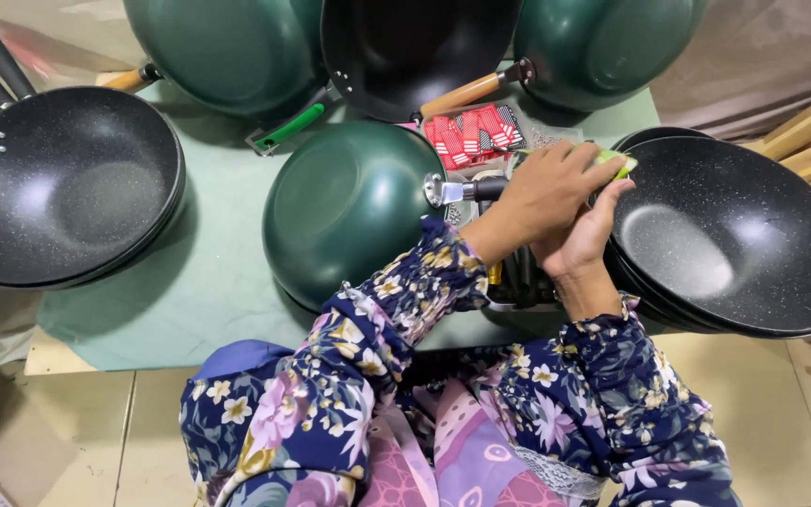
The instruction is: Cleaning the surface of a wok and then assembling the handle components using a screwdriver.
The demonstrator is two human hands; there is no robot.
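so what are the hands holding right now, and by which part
Both hands meet over a small green piece, pinched at its edge by the fingers beside the black pan. Which hand actually grips it cannot be told.

Red-and-white striped packets point(474, 133): flat rectangular pieces fanned together on the green-covered surface point(208, 272), just behind the overturned green pan point(349, 211). Small green-and-yellow label point(616, 161): pinched in the fingers point(603, 169) at the rim of the black speckled pan stack point(739, 239).
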